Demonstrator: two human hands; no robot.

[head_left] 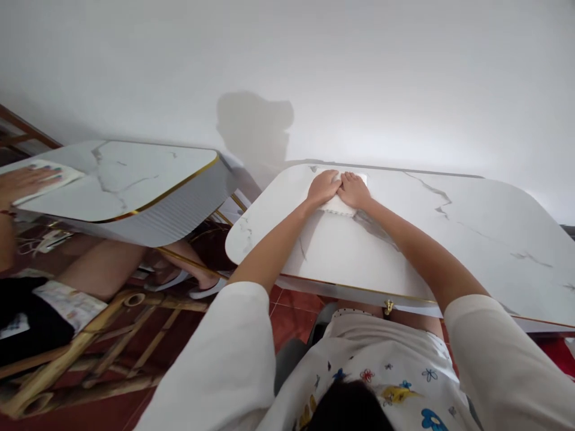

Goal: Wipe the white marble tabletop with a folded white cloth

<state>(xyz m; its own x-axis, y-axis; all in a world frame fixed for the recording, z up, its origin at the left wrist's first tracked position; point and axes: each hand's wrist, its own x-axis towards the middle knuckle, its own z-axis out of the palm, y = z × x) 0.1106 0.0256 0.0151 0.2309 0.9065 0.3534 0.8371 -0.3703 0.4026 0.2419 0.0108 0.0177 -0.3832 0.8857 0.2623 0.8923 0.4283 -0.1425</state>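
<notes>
A folded white cloth (340,206) with a textured edge lies on the white marble-patterned table (449,239), near its back edge left of the middle. My left hand (322,188) presses on the cloth's left part, fingers close together and bent over it. From the right, my right hand (354,191) bears down on the same cloth with its fingers together. The two hands meet at the thumbs. Much of the cloth is hidden under them. Both my arms are stretched forward across the tabletop.
On the left stands a second marbled table (148,179) with a gold edge, where another person's hand (31,182) lies on a white cloth (67,173). A bamboo chair (117,341) is below it. A small gold knob (389,307) sits on my table's front. A wall (381,78) rises behind.
</notes>
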